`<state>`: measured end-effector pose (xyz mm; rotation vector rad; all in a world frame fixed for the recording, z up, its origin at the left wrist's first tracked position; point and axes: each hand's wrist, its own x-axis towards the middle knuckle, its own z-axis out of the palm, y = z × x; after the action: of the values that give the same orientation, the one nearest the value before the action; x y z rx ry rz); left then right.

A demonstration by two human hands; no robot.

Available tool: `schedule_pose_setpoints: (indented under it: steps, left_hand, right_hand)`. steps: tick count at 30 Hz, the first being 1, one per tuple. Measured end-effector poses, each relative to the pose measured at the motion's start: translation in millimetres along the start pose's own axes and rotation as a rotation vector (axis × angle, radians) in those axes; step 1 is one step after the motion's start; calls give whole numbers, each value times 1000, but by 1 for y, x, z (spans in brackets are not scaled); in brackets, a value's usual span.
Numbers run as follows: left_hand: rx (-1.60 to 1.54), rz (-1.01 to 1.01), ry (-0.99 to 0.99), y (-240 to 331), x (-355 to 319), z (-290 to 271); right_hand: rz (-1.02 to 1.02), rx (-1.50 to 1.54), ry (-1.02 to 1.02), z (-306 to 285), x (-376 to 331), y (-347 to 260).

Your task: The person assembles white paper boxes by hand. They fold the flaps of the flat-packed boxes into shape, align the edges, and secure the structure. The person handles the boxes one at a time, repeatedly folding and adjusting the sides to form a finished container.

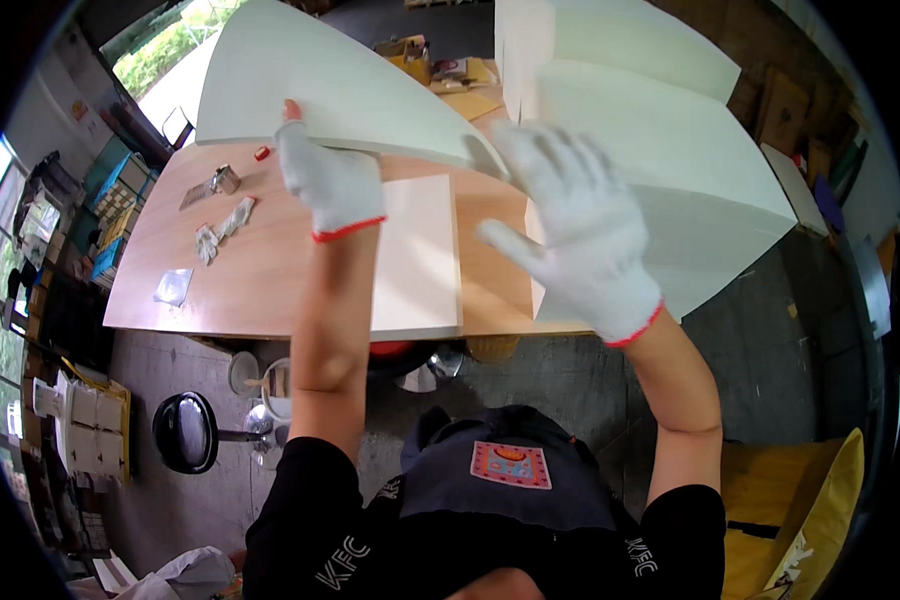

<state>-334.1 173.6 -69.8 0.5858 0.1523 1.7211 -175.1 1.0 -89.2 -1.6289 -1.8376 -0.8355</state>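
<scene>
While I've got both gloved hands up on this stuff, here's how it sits. My left hand [328,180], in a white knit glove with a red cuff, has its grip pinched on the near edge of a big pale board [310,85] that's lifted and tilted up over the far left part of the counter [260,270]. Fingers are hidden under the board, thumb sticks up on top, so it's clamped on that edge.

My right hand [575,230] wears the same kind of glove and its grip is spread wide, fingers fanned out, pressed flat against a second large pale panel [670,170] that hangs way off the counter's right edge. It's a bit blurred, so I can't tell if the fingertips hook around anything.

Between my forearms a smaller cream panel [420,260] lies flat on the wooden counter, with its near edge sitting right along the counter's near edge.

Over toward the left side of the counter there's a spare pair of gloves [222,228] lying loose, a small clear plastic bag [173,286] near the near-left corner, a little metal-looking gadget [220,182] farther back, and a tiny red thing [261,153] just beside the lifted board's edge.

Below the near edge, a black stool [186,432] stands on the concrete floor [570,380].
</scene>
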Motion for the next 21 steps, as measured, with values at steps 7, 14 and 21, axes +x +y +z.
schedule_pose_setpoints:
  steps: [7,14,21]
  left_hand:
    - [12,-76,-299,-14,-30,-70]
    - [1712,720,-677,38,38,-111]
    - [1249,-610,-327,73,22,-250]
  right_hand:
    - [71,460,109,82,1,-23]
    - [802,1393,185,144,-19,-33]
    - [1101,1679,-16,238,-59,-30]
